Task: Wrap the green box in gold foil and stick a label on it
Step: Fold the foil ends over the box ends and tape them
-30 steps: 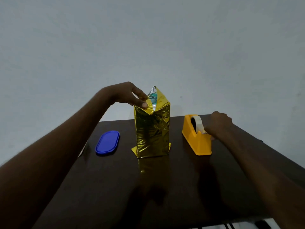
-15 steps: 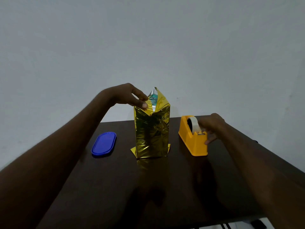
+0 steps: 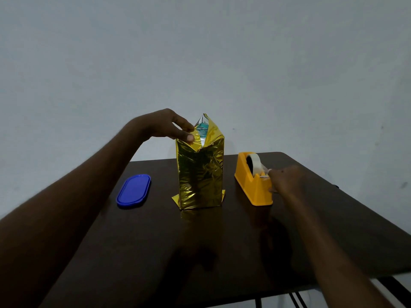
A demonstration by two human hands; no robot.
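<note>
A tall box wrapped in gold foil (image 3: 201,174) stands upright in the middle of the dark table (image 3: 200,252). Its top flaps are still apart, and a bit of the green box (image 3: 202,127) shows in the gap. My left hand (image 3: 165,125) pinches the left top flap of the foil between thumb and fingers. To the right stands a yellow tape dispenser (image 3: 253,181) with a white tape roll (image 3: 255,162). My right hand (image 3: 287,178) is at the dispenser's front blade, fingers closed on the tape end pulled from the roll.
A blue oval lid (image 3: 134,190) lies flat on the table, left of the box. Gold foil corners stick out at the box's base. A plain grey wall rises behind the table. The table's near right edge shows metal legs below.
My right hand has slid from the top of the tape roll down to the dispenser's front blade, drawing tape out. My left hand keeps its pinch on the foil flap.
</note>
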